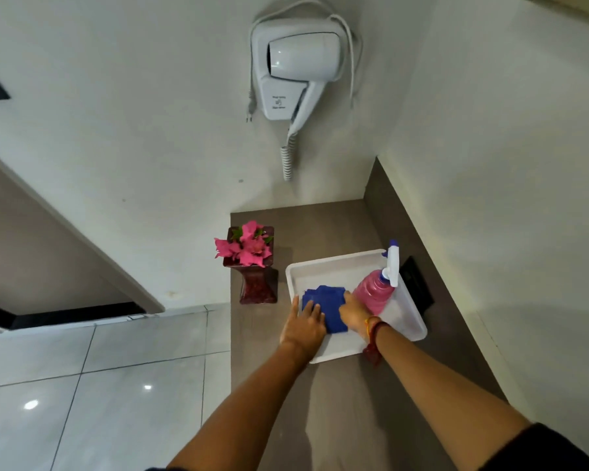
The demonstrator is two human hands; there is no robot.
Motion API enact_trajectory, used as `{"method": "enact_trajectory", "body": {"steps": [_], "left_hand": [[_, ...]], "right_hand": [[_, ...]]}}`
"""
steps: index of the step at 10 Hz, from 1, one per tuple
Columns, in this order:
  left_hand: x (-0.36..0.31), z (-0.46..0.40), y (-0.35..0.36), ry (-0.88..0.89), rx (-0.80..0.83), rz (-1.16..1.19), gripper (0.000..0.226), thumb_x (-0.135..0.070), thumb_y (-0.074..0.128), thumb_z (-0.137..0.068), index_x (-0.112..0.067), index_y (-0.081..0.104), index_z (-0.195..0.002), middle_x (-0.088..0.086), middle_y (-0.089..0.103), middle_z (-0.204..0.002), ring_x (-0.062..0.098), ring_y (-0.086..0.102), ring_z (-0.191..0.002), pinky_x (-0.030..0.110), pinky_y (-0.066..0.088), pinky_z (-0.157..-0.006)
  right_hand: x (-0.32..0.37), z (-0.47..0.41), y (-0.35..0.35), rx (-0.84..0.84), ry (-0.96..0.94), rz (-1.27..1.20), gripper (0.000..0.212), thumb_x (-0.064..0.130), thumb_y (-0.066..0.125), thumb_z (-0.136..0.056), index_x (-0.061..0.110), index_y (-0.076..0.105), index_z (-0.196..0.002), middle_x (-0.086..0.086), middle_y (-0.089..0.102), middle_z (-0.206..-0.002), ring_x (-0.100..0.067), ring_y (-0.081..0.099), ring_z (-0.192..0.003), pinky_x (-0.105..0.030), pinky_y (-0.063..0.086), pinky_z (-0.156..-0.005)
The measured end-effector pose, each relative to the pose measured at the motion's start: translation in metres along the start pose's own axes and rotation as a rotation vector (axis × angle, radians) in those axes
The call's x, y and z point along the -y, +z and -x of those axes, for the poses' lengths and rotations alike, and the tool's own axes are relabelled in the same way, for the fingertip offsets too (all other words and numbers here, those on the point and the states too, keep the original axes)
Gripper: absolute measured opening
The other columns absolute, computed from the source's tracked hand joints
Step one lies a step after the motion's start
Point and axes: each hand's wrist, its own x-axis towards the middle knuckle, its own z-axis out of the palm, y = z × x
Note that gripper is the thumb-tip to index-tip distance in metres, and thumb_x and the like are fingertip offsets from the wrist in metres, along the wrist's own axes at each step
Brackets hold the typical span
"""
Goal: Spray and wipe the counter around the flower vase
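Observation:
A dark red vase point(258, 283) with pink flowers point(245, 246) stands at the left edge of the grey-brown counter point(320, 402). To its right sits a white tray point(334, 263). In the tray lie a folded blue cloth point(327, 297) and a pink spray bottle point(376, 294) with a white and blue trigger head. My left hand point(303, 326) rests flat on the cloth's left side, fingers spread. My right hand point(354, 312) presses on the cloth's right side, next to the bottle. Whether either hand grips the cloth cannot be told.
A white wall-mounted hair dryer point(300, 69) hangs above the counter, its coiled cord dangling. A black socket plate point(417, 283) sits on the backsplash right of the tray. Pale floor tiles point(99, 385) lie left of the counter edge.

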Motion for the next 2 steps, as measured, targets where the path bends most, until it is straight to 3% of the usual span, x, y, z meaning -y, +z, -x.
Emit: {"method": "enact_trajectory", "body": {"steps": [1,2], "left_hand": [[-0.001,0.004,0.008,-0.028,0.078,-0.012,0.053,-0.021,0.042,-0.105,-0.005,0.03,-0.153,0.021,0.03,-0.161,0.037,0.028,-0.149,0.062,0.008,-0.124],[0.009,0.002,-0.012,-0.036,-0.027,0.064,0.042,-0.015,0.05,-0.099,-0.005,0.049,-0.14,0.018,0.055,-0.142,0.035,0.045,-0.137,0.056,0.021,-0.123]], "right_hand": [[-0.005,-0.003,0.007,0.027,0.02,0.104,0.053,0.003,0.039,-0.1,-0.002,0.026,-0.151,0.002,0.045,-0.1,-0.006,0.036,-0.073,-0.021,0.035,-0.076],[0.014,0.003,0.004,-0.002,0.008,0.002,0.055,0.006,0.035,-0.103,0.003,0.017,-0.155,-0.002,0.055,-0.087,-0.012,0.054,-0.075,-0.017,0.05,-0.065]]}}
